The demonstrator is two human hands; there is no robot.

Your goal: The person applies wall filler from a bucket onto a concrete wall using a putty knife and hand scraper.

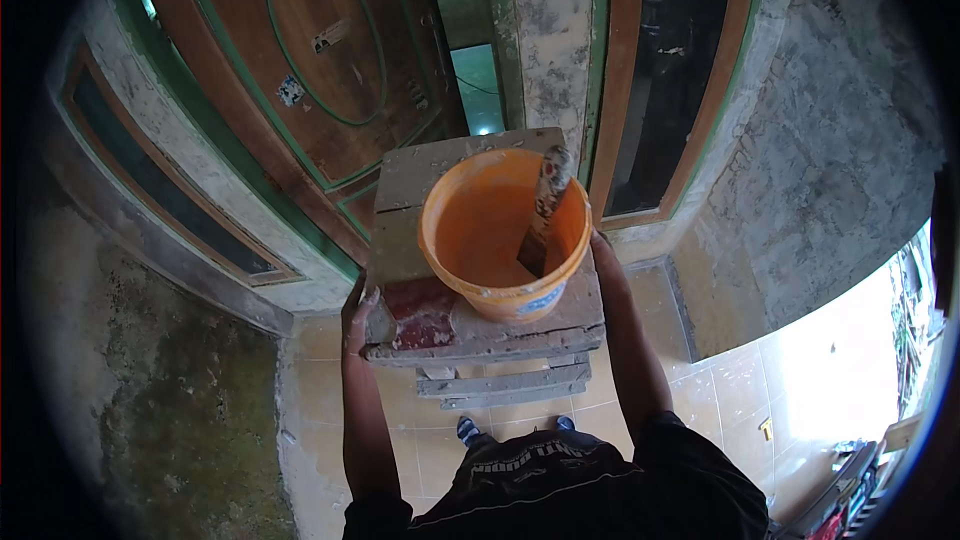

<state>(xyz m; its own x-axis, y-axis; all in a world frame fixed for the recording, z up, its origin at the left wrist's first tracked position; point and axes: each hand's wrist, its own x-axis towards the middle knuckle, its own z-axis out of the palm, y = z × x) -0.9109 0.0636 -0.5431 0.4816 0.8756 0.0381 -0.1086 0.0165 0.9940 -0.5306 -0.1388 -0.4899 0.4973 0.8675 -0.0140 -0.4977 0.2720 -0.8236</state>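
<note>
A worn grey wooden stool (pixel 405 240) with step-like slats is held at chest height between my hands. My left hand (pixel 356 305) grips its left side, beside a dark red piece (pixel 420 318) on the top; my right hand (pixel 605 260) holds the right side, its fingers mostly hidden. On the top stands an orange plastic bucket (pixel 470 235), streaked with pale residue. A stained scraper (pixel 548 190) leans inside it, handle up toward the right rim.
Ahead are a brown-and-green door (pixel 300 30), partly open, and a glazed side panel (pixel 665 70). Rough plastered walls (pixel 810 110) flank me. My sandaled feet stand on beige floor tiles (pixel 730 410). Assorted objects (pixel 840 490) lie at the lower right by a bright opening.
</note>
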